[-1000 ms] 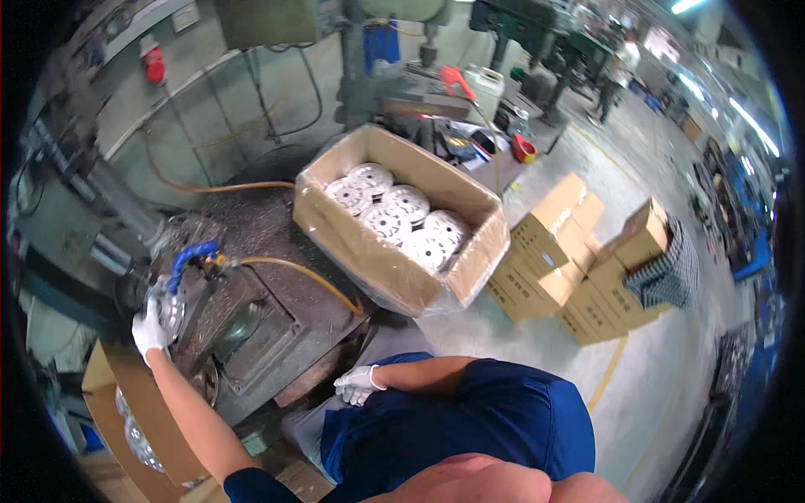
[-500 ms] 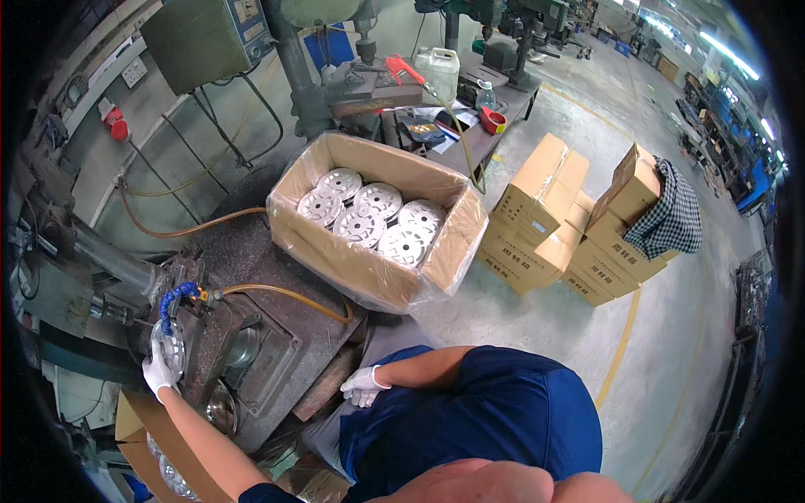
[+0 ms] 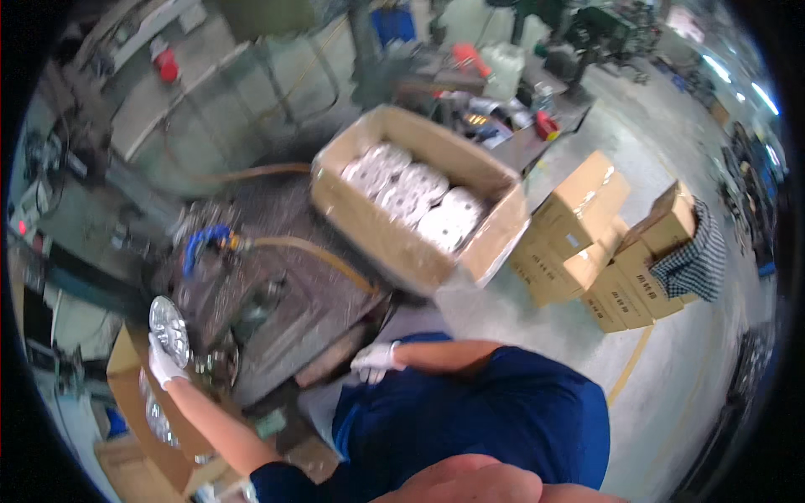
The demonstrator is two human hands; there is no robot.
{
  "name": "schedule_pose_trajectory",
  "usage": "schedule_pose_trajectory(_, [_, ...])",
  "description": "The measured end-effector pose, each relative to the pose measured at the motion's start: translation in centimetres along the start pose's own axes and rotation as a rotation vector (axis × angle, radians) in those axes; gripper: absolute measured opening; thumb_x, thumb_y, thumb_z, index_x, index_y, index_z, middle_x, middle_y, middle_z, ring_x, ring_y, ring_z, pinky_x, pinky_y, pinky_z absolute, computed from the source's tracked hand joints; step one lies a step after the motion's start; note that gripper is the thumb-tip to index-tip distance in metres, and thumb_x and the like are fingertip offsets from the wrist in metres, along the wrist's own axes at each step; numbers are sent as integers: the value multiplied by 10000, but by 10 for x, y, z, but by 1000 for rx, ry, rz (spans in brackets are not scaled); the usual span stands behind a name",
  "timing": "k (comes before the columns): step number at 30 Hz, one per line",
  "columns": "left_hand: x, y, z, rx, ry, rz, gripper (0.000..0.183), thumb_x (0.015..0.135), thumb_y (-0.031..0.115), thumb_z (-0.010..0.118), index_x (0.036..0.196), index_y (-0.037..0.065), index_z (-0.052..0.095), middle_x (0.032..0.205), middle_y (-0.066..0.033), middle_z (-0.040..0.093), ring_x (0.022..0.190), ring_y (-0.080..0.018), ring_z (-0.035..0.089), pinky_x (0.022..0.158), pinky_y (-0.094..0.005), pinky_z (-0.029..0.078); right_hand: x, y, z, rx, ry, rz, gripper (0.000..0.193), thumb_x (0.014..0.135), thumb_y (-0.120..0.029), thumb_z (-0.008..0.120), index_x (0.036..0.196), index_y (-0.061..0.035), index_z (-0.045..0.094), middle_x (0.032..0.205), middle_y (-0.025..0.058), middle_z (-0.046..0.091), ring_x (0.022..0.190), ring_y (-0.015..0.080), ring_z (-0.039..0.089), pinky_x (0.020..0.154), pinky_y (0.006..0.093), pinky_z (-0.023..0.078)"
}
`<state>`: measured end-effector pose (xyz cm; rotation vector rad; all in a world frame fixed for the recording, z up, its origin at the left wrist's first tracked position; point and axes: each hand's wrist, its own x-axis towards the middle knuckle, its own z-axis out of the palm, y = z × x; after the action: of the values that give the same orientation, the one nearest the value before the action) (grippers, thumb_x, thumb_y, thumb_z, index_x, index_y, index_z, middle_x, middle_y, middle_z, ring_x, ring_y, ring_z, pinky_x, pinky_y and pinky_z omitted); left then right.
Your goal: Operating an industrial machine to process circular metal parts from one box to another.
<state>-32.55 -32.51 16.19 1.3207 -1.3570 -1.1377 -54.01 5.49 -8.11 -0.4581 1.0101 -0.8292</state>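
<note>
Head view: silver metal disc (image 3: 170,325) in my left hand (image 3: 166,364)

White glove, fingers clamped on the disc's lower edge. Disc stands steeply tilted, left of the dark machine tabletop (image 3: 268,205) and just above the rim of an open cardboard box (image 3: 127,350) as seen from here. More shiny discs (image 3: 158,421) inside that box. Blue segmented hose (image 3: 201,245) near my disc, up and to the right, joined to an orange hose (image 3: 314,254).

My right hand (image 3: 375,359), also gloved, rests low by my lap, well apart from the disc; blur there, cannot tell whether its fingers are apart or together.

Ahead: plastic-lined carton (image 3: 377,233) with pale slotted discs (image 3: 411,193) set in rows. Farther right, stacked brown cartons (image 3: 583,205), a checked cloth (image 3: 698,256) draped over one.
</note>
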Motion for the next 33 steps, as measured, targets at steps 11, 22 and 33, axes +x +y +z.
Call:
schedule_pose_trajectory(11, [-242, -94, 37, -1134, -1277, -1283, 268, 950, 217, 445, 1064, -19, 500, 641, -57, 466, 455, -180, 436, 343, -280, 339, -141, -161, 83, -908, 307, -900, 687, 756, -272, 661, 1359, -95, 384, 1280, 197, 450, 1004, 375, 576, 865, 418, 491])
schedule_pose_trajectory(22, [-252, -70, 60, -279, -979, -665, 664, 910, 581, 412, 1205, -7, 498, 930, -125, 621, 766, -247, 648, 614, -312, 537, -247, -211, -41, -599, 833, -776, 430, 823, -280, 677, 1125, 10, 579, 901, 45, 634, 733, 122, 600, 646, 258, 506])
schedule_pose_trajectory(33, [-236, -114, 19, -363, -618, -806, 523, 912, 529, 471, 1104, 54, 571, 805, -58, 589, 656, -194, 551, 574, -296, 456, -171, -203, -382, 363, 1368, -561, 95, 891, -208, 601, 924, -122, 625, 783, 22, 627, 610, 165, 600, 528, 321, 513])
